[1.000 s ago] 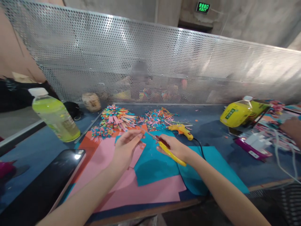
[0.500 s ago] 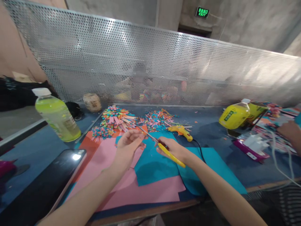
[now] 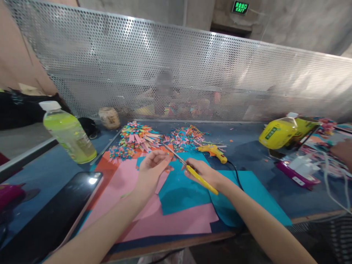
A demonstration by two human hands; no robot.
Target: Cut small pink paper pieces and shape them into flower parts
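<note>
Over the pink sheet and teal sheet on the counter, the left hand hovers palm-up with the wrist bent back. Its thumb and fingertips are pinched on a small paper scrap, held above the sheets right by the blades. For a clean cut, I judge the scrap should be kept taut and fed well between the blades, with the fingertips clear of the edge. Just right, the yellow-handled scissors point up and left; how far the blades part I cannot tell. The right hand is closed around the handles, its forearm coming from the lower right. A yellow glue gun lies just beyond.
</note>
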